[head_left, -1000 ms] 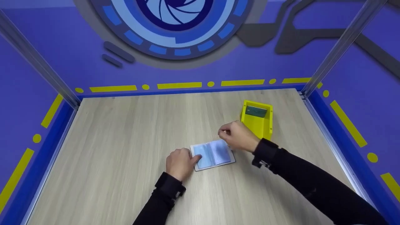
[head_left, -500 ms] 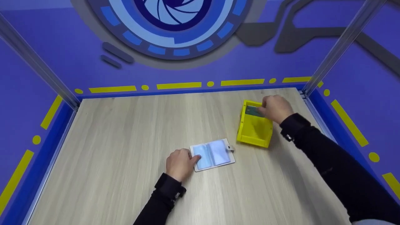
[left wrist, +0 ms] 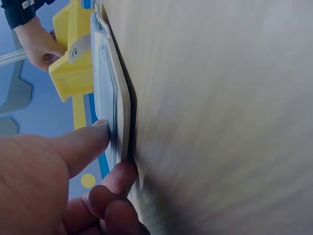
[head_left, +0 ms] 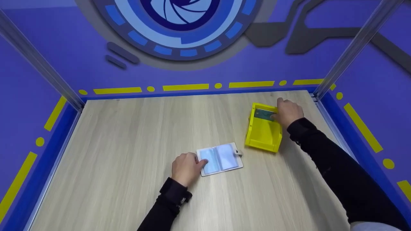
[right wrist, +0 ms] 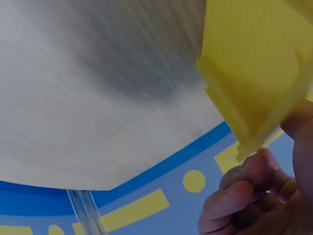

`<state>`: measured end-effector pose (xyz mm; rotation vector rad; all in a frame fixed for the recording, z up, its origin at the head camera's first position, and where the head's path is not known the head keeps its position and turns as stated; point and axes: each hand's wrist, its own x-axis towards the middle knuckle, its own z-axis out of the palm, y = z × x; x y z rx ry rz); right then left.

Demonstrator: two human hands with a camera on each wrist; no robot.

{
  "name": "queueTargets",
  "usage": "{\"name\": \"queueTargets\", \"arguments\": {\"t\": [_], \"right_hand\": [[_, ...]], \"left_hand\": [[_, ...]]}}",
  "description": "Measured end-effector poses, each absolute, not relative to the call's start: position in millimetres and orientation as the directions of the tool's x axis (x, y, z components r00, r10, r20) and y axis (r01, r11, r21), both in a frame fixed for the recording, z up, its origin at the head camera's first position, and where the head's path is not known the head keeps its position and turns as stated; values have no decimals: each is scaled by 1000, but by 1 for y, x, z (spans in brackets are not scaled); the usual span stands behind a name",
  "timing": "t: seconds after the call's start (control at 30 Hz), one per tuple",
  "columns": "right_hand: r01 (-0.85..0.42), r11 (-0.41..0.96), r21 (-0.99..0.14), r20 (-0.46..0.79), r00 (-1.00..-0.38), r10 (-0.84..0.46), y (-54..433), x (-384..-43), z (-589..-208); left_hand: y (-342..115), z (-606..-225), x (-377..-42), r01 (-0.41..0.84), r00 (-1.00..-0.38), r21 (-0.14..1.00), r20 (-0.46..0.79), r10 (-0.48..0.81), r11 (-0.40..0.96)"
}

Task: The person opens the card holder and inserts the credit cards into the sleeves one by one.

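Observation:
An open white card holder (head_left: 220,159) with clear, bluish sleeves and a snap tab (head_left: 238,152) on its right side lies on the wooden table. My left hand (head_left: 186,168) pinches its left edge, the thumb on top and the index finger at the underside, as the left wrist view shows. To the right stands a yellow bin (head_left: 261,146) with a dark green card (head_left: 264,114) leaning at its back wall. My right hand (head_left: 289,113) grips the bin's right wall near the back, thumb inside and fingers outside. The thumb tip covers the card's right end.
Blue-purple panels (head_left: 179,75) with yellow marks enclose the back and sides of the table (head_left: 128,144). Metal posts (head_left: 350,48) rise at the back corners. The bin stands close behind and right of the card holder.
My right hand has moved from above the card holder's right side to the bin's right wall, uncovering the snap tab. The left hand stays on the card holder.

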<state>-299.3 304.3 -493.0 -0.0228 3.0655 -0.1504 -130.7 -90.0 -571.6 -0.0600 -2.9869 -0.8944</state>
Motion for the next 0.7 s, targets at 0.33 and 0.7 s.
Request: {"name": "queueTargets", "arguments": {"t": [0.33,0.7], "right_hand": [[-70,997,-33,1,-998,-70,301,-304,-499],[-155,988,-14,145,-978,-152,305,-301,-502]], "left_hand": [[-92,-570,-131,27,-1000,553,19,20,833],[-92,-570,-132,35,-999,555,21,28,831]]}}
